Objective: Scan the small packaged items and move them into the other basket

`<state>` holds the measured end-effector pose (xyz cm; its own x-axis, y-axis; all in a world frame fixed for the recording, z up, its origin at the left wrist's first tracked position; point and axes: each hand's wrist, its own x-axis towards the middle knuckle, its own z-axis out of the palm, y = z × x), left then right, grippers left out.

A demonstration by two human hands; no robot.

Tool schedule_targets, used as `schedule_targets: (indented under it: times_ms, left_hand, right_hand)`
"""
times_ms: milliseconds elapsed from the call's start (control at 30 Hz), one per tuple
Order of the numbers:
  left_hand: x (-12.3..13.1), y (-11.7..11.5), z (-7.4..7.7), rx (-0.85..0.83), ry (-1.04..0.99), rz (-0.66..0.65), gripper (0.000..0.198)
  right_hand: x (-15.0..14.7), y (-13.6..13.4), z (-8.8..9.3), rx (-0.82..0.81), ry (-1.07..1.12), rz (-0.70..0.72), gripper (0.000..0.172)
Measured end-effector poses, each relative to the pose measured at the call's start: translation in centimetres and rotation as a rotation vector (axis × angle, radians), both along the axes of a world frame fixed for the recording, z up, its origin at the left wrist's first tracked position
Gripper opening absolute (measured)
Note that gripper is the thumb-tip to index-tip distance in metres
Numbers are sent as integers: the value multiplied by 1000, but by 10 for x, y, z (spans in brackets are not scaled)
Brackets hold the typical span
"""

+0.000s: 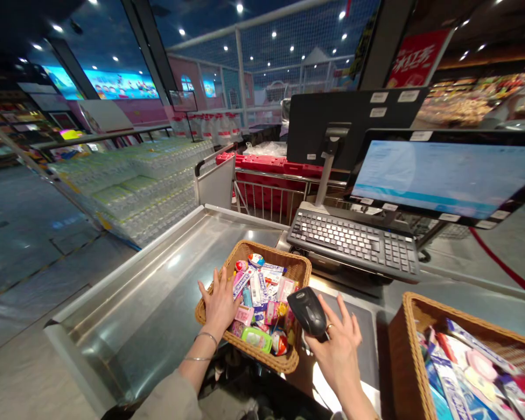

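My left hand (220, 303) lies flat with fingers apart on the left side of a wicker basket (298, 269) filled with small packaged goods (262, 297), touching the packets; it grips nothing I can see. My right hand (339, 344) holds a black handheld barcode scanner (308, 311) just right of that basket, fingers wrapped under it, a ring on one finger. Two thin bangles circle my left wrist.
A second wicker basket (405, 350) with toothpaste-like boxes stands at the lower right. A black keyboard (354, 240) and a tilted till screen (446, 175) sit behind. The steel checkout counter (157, 291) runs left; stacked water bottle packs (135, 186) and red shopping baskets (266, 166) lie beyond.
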<state>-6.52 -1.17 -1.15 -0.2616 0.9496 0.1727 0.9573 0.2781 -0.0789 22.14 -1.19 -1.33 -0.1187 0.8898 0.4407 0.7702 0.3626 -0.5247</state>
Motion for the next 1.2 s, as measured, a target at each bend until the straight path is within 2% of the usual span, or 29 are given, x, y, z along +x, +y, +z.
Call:
schedule_targets:
  times_ms: [200,367,600,733,967,1100,1200]
  left_hand:
    - [-3,7,-2,-17,62,-37,37]
    - [-2,11,0,-57,66,-63,32]
    - [-10,11,-1,-91,51,-79,36]
    - [-14,11,-1,-75,-13,-57,37]
    - [-9,15,7,-146,-181,-58,31]
    - [-5,17,11,-65,-94,-17,30]
    - [2,22,11,-6,-36,-104,34]
  right_hand:
    - [0,2,-3,-4,-1,9,21]
    - [3,4,-7,30,-10,3,18]
    - [3,4,-3,28,-3,-4,15]
    - [3,5,-1,28,5,-9,17]
    - [5,7,0,37,3,-6,15]
    - [6,7,-1,38,-7,-8,14]
    - [6,7,-2,41,-10,-11,14]
